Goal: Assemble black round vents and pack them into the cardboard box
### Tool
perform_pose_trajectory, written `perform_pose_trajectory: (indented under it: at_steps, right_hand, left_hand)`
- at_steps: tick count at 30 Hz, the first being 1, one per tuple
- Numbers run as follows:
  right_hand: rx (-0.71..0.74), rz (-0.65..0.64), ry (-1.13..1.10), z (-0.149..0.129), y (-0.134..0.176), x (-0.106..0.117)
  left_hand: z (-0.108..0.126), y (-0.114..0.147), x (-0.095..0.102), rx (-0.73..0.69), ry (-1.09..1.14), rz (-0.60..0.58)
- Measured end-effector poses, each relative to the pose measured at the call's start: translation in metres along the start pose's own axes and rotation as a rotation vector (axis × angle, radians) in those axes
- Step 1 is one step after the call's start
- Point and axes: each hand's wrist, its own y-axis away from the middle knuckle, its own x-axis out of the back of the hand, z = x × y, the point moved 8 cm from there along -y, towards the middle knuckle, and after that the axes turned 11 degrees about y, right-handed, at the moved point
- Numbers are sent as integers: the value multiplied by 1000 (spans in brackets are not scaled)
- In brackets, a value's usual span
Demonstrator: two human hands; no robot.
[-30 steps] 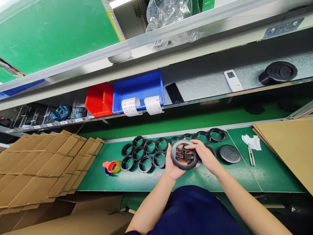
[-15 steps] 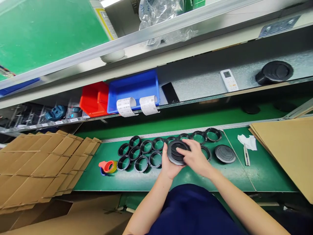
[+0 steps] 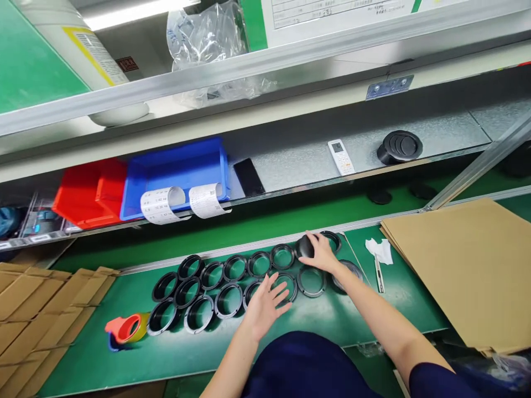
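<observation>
My right hand is closed around a round black air vent at the back row of black rings, near its right end. Whether the vent is seated in a ring or just over one, I cannot tell. My left hand is open, fingers spread, above the front row, partly covering a black ring. Several more black rings stand in two rows on the green bench. Another round vent lies at the right of the front row, partly hidden by my right forearm.
An orange tape dispenser lies at the left, near stacked cardboard dividers. On the right are a utility knife, white paper and cardboard sheets. The shelf holds a blue bin, phone, remote and black vent.
My right hand has carried the vent away from my body to the back row. My left hand has let go of it and opened. The view has shifted to the right.
</observation>
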Motion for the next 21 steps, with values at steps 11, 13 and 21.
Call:
perform_pose_trajectory:
  at_steps: [11, 13, 21]
  right_hand:
    - [-110, -64, 375, 135, -45, -37]
    - [-81, -77, 435, 137, -47, -36]
    - [-107, -85, 546, 142, -40, -52]
  left_hand:
    - [-7, -25, 75, -2, 64, 296]
    - [-7, -28, 79, -11, 80, 323]
    - [-11, -46, 65, 1, 34, 379]
